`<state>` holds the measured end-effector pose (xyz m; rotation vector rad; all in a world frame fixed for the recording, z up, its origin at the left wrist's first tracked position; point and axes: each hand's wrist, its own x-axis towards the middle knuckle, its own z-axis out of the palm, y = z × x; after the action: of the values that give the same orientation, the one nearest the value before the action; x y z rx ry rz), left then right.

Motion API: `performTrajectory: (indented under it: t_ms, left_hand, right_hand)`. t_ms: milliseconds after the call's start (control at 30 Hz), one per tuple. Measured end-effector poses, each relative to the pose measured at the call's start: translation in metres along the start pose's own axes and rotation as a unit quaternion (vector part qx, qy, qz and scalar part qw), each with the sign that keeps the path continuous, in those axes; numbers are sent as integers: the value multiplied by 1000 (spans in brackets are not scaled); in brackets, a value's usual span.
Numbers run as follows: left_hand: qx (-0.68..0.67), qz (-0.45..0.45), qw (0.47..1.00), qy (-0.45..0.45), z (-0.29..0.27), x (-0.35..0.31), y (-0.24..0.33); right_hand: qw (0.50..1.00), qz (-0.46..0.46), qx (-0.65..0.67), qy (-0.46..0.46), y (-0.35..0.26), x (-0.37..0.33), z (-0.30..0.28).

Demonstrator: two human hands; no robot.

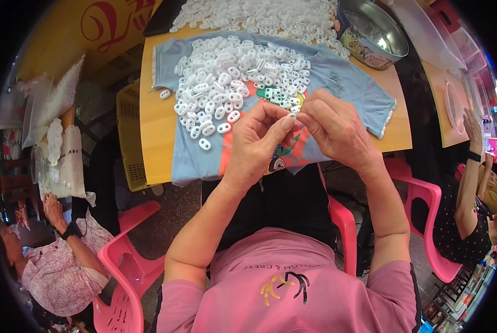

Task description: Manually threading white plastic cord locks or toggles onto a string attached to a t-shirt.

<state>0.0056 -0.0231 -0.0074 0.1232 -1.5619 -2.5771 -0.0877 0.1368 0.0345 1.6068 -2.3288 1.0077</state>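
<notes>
My left hand (259,136) and my right hand (334,130) meet over the table's near edge, thumbs and fingertips pinched close together. Between them is a small white plastic piece (294,110), mostly covered by the fingers. Just beyond lies a heap of white oval plastic pieces with two holes (212,80), a few strayed toward the near left. To its right, a batch of smaller-looking white two-hole pieces (287,69) spreads up to my fingertips. Both lie on a light-blue printed T-shirt (379,102) laid over the table.
Another large mass of white pieces (259,14) covers the table's far end. A round metal tin (370,55) stands at the far right of the wooden table (401,133). A yellow crate (132,139) is at the left. People sit on pink chairs (129,266) on both sides.
</notes>
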Motion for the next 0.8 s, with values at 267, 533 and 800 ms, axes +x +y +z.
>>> performTrajectory:
  t_ms: [267,533,800]
  left_hand:
    - [-3,-9,1000,-5,-1,-1,-1]
    - [27,-6,1000,-3,-1,-2,0]
    - [16,-11,1000,-8,-2,2,-4]
  right_hand:
    - [998,-11,50,40,4,-7,16]
    - [997,23,62,27,0,-6,17]
    - [991,71,104,45,-2,-3,14]
